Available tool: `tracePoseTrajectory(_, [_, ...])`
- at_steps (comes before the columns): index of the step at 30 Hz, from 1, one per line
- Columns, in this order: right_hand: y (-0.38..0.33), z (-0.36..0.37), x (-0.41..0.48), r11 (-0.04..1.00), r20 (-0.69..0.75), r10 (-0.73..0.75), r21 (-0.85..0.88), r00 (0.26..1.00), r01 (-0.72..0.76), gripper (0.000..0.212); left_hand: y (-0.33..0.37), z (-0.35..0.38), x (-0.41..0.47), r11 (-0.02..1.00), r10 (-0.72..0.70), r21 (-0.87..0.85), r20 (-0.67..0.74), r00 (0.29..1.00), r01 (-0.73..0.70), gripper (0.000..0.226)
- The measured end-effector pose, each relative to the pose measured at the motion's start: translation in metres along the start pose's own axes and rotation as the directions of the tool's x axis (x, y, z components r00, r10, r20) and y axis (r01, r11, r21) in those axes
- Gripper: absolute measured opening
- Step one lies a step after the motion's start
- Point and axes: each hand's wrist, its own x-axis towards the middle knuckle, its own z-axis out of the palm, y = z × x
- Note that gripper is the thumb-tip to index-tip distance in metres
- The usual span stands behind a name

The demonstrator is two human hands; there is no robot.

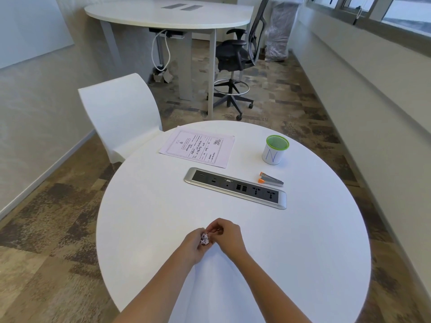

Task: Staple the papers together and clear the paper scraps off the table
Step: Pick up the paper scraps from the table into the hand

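My fingers hid most of the paper scraps (204, 238); only a small crumpled white wad with pinkish marks showed, cupped in my left hand (194, 244), which curled around it. My right hand (227, 235) was bunched against the left, fingertips drawn together at the wad; whether they pinched a scrap of their own I could not tell. Both hands were at about 6 o'clock on the round white table (303, 252), whose near edge was cut off by the frame. The papers (198, 148), flat sheets with a printed border and writing too small to read, lay at 11 o'clock. A long metal socket strip (235, 188) was set into the middle. Just beyond its right end lay the stapler (270, 180), silver with orange parts. At 1 o'clock stood a white cup (274, 152) with a green mesh rim. A smooth white chair (121, 115) stood beside the table at 10 o'clock.
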Motion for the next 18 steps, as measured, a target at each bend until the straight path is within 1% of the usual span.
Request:
tracePoseTrajectory(2, [0.001,-0.001,-0.001,0.999,-0.012,0.004,0.043,1.0,-0.003,0.026,0.0,0.001,-0.004,1.0,0.005,-0.013,-0.018,1.0,-0.005,0.017])
tracePoseTrajectory(4, [0.003,-0.002,-0.002,0.992,-0.039,0.023,0.124,0.999,-0.018,0.014,0.0,0.002,-0.008,0.999,0.01,-0.031,-0.023,1.0,-0.01,0.019])
tracePoseTrajectory(6, [0.006,-0.005,-0.003,0.984,-0.102,0.048,0.176,0.994,-0.03,0.012,0.001,0.003,-0.01,0.998,0.002,-0.058,-0.014,1.0,-0.003,0.02])
tracePoseTrajectory(7, [0.01,-0.006,-0.003,0.99,-0.136,0.036,0.138,0.99,-0.017,0.014,0.002,0.002,-0.01,0.998,-0.002,-0.064,-0.008,1.0,0.002,0.021])
tracePoseTrajectory(8, [0.015,-0.008,-0.003,0.999,-0.161,0.005,0.048,0.987,0.003,0.018,0.003,0.002,-0.01,0.998,-0.001,-0.067,-0.004,1.0,0.001,0.023])
tracePoseTrajectory(9, [0.021,-0.009,-0.002,0.998,-0.153,-0.037,-0.065,0.988,0.027,0.022,0.004,0.002,-0.01,0.997,0.008,-0.07,-0.004,1.0,-0.008,0.026])
tracePoseTrajectory(11, [0.034,-0.008,-0.004,0.958,-0.059,-0.111,-0.27,0.992,0.091,0.03,0.005,0.002,-0.01,0.996,0.03,-0.084,-0.003,1.0,-0.03,0.032])
tracePoseTrajectory(12, [0.04,-0.006,-0.005,0.928,0.001,-0.147,-0.346,0.989,0.138,0.034,0.006,0.003,-0.011,0.995,0.04,-0.089,-0.001,0.999,-0.039,0.035])
tracePoseTrajectory(14, [0.05,-0.003,-0.005,0.87,0.106,-0.201,-0.437,0.974,0.227,0.037,0.006,0.002,-0.012,0.994,0.05,-0.096,0.003,0.999,-0.049,0.038])
tracePoseTrajectory(18, [0.07,0.002,-0.004,0.761,0.201,-0.292,-0.543,0.935,0.355,0.036,0.006,-0.003,-0.008,0.993,0.049,-0.103,0.004,0.999,-0.048,0.038])
